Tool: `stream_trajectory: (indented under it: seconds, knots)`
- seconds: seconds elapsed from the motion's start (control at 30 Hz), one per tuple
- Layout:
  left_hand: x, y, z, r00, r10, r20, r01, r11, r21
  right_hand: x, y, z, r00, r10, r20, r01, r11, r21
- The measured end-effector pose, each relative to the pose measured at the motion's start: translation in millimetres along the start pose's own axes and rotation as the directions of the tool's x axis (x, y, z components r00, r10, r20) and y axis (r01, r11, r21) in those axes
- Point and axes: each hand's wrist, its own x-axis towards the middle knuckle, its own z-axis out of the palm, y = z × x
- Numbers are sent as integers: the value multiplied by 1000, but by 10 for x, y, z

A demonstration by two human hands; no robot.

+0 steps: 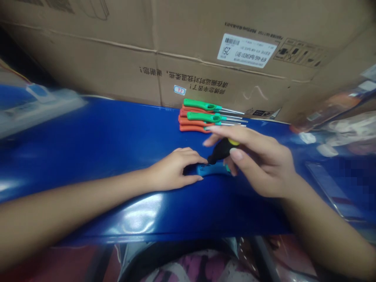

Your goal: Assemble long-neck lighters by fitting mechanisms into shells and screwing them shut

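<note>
A blue handle (pixel 215 169) with dark marks on its top lies on the blue table in front of me. A bit of green shows at its right end, partly hidden by fingers. At its left end, my left hand (pixel 176 168) steadies it between thumb and fingers. My right hand (pixel 258 160) pinches a tapered black tool with a yellow part (pixel 220 150), tilted with its narrow end down at the blue handle; its exact kind is unclear. Just beyond lies a stack of green- and orange-handled tools (pixel 202 116) with thin metal shafts pointing right.
A large cardboard box (pixel 117 62) stands along the back of the blue table (pixel 123 137). To the right are a phone-like flat object (pixel 331 192), a bottle (pixel 326 111) and crumpled plastic (pixel 352 131). A blurred whitish object (pixel 41 105) sits at the left.
</note>
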Motion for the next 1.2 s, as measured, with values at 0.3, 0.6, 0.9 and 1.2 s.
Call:
stream_trajectory:
  seconds: [0.3, 0.6, 0.9, 1.2]
  knots:
    - [4, -4, 0, 1000, 11, -9, -11, 1000, -5, -4, 70, 29, 996, -11, -87, 2, 995, -101]
    - [7, 3, 9, 1000, 14, -27, -13, 1000, 7, 9, 46, 23, 983, -87, -163, 55, 980, -194]
    - [5, 21, 1, 999, 12, -30, -11, 1000, 16, -11, 105, 78, 982, -14, -190, 29, 997, 77]
    - [5, 18, -1, 1000, -4, -12, 3, 1000, -1, -26, 73, 28, 999, 20, -33, -16, 995, 101]
